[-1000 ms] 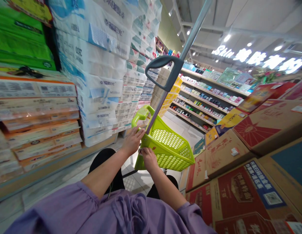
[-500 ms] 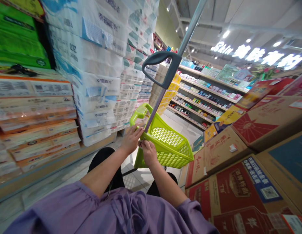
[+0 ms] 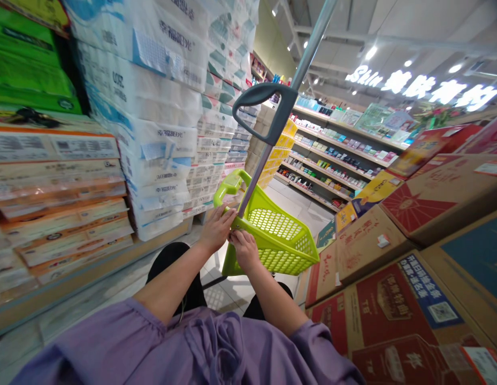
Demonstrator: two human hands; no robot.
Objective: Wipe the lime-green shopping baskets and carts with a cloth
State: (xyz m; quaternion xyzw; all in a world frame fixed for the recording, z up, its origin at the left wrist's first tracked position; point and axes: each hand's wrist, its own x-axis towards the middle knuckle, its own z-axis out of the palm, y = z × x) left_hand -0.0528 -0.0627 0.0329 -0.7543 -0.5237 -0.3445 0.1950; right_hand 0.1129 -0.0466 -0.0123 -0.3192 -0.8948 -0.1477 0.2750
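A lime-green plastic rolling shopping basket (image 3: 277, 243) with perforated sides stands tilted in front of me. A metal pole (image 3: 256, 176) with a dark grey loop handle (image 3: 268, 115) rises from its near end. My left hand (image 3: 218, 231) lies on the basket's near rim beside the foot of the pole, fingers pressed together over the edge, the thumb hidden. Just to its right, my right hand (image 3: 246, 250) is closed against the near wall, its fingertips pinched together. Whatever sits between those fingertips is too small or hidden to make out.
Wrapped tissue packs (image 3: 162, 133) are piled high on the left, beside orange-and-white packs (image 3: 67, 214). Cardboard cartons (image 3: 392, 305) slope along the right side. Further off stand shelves (image 3: 328, 155) of small goods. Tiled floor (image 3: 224, 299) shows between my knees.
The view has shifted slightly, and the basket and stacks sit a little further left in the picture. Both hands stay at the basket's near end; the right fingers have moved only slightly.
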